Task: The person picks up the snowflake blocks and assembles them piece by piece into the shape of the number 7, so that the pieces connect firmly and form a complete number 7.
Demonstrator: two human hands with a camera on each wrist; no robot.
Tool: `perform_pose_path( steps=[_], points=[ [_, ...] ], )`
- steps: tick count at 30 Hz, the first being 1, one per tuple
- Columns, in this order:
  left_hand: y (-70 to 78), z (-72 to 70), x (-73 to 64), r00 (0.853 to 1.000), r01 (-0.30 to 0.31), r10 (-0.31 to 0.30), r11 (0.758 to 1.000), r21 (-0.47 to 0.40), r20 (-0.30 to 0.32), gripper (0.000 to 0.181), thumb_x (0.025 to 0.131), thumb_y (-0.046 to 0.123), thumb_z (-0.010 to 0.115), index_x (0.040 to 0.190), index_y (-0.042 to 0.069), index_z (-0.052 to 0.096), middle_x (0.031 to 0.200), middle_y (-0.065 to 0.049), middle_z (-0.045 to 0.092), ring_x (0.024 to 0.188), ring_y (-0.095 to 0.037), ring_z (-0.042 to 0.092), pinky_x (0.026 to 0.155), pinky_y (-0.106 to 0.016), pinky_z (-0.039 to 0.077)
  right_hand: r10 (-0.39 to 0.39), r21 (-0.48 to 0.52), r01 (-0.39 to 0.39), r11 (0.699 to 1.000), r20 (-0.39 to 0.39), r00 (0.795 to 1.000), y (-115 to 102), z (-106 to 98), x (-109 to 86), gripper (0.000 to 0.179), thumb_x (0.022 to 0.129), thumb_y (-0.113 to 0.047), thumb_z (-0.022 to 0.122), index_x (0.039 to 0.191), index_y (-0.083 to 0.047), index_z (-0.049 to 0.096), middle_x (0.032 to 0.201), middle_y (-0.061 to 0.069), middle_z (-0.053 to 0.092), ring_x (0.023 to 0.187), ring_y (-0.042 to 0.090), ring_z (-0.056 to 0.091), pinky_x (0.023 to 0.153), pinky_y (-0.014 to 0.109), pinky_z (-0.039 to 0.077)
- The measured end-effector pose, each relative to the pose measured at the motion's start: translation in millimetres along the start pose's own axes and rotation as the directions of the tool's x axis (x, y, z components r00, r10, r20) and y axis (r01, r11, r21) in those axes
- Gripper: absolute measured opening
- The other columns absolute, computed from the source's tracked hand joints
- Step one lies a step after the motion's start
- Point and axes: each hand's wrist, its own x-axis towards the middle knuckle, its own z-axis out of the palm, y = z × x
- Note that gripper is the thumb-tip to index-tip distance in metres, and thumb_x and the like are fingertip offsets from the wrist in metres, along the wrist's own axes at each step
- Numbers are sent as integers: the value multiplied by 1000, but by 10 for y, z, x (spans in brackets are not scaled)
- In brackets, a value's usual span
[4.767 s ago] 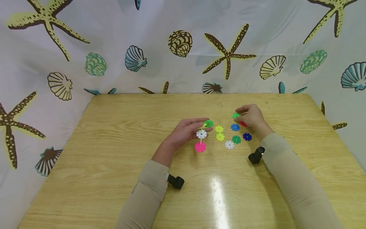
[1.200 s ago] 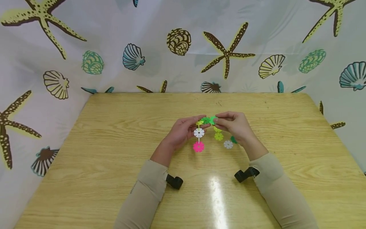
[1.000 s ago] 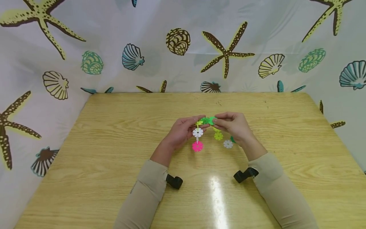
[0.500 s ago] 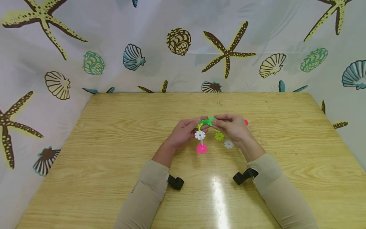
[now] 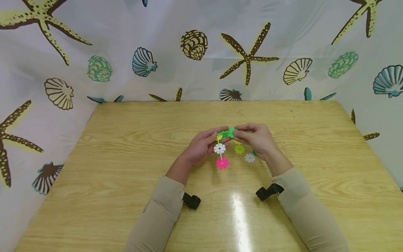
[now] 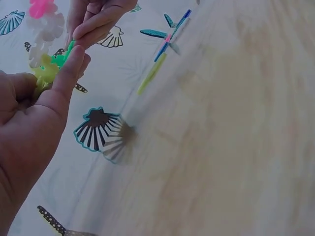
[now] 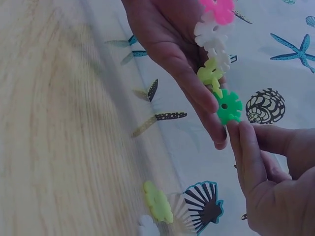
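Note:
My left hand (image 5: 201,145) holds a chain of notched plastic discs, gripping near the yellow disc (image 5: 219,137) with thumb and fingers. Below that hang a white disc (image 5: 219,148), another white one seen nearly edge-on, and a pink disc (image 5: 222,163). A green disc (image 7: 229,106) sits beside the yellow one in the right wrist view. My right hand (image 5: 259,140) pinches a bright green disc (image 5: 232,132) against the chain's green end. Fingers cover most of that disc, so whether the two greens are slotted together cannot be seen.
Loose discs lie on the wooden table (image 5: 126,157) under and beyond my right hand: a yellow disc (image 5: 239,149), a white disc (image 5: 250,158), a partly hidden green disc (image 5: 254,153). In the left wrist view a blue disc (image 6: 172,35) appears edge-on. A shell-patterned curtain (image 5: 170,77) stands behind.
My right hand picked up the bright green disc from among the loose ones and brought it left to the chain. Over the last second both hands stay together, with the chain swaying slightly.

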Motion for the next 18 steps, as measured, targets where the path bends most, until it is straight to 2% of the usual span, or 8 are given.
perform_pose_path(
  steps=[6,10,13,18],
  points=[
    [18,34,-11,1000,-29,28,997,65,8,55,110,39,32,151,5,42,160,-10,35,143,-33,43,107,-31,50,12,22,-13,1000,26,1000,3,35,-7,36,95,2,62,129,15,56,115,13,62,88,8,73,88,24,59],
    [25,51,-22,999,-46,47,996,77,-4,48,109,28,40,151,3,42,158,-14,39,140,-35,47,105,-30,51,1,31,-2,1000,36,999,19,58,-11,37,95,2,62,130,15,56,111,11,66,87,9,74,88,24,59],
    [15,58,-18,998,-61,61,996,61,-4,46,109,18,41,151,0,40,157,-18,40,139,-38,46,106,-30,51,-14,31,13,999,38,999,36,67,-11,37,95,2,63,129,14,57,108,9,69,86,9,74,87,24,60],
    [-1,72,-6,998,-69,69,997,26,-6,46,110,20,37,150,-1,40,158,-16,38,140,-36,45,108,-30,49,-27,49,26,998,20,999,58,90,-16,35,95,3,62,128,15,57,99,4,72,82,9,74,83,23,61]
  ],
)
